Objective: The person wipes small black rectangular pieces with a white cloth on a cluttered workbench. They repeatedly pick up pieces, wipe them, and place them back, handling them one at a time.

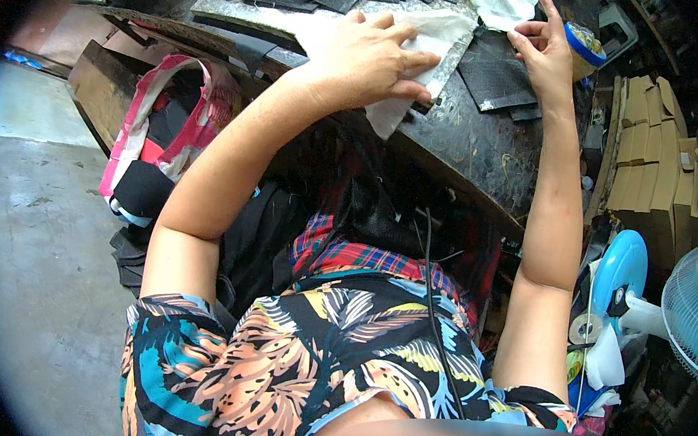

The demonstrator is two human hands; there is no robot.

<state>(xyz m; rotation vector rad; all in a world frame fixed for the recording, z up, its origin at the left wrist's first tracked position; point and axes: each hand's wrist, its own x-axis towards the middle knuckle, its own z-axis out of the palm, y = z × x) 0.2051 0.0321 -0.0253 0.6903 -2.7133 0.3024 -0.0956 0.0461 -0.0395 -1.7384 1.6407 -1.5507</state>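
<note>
Left hand (372, 60) spread flat on white cloth (444, 32)

The cloth is laid over a grey board (238, 14) on the workbench (478, 146), one corner hung past the near edge. The right hand (546, 52) is held at a crumpled white cloth (496, 1), thumb and fingers bent; whether anything is pinched cannot be told. Black sheets (497, 73) are piled just beside it.
</note>
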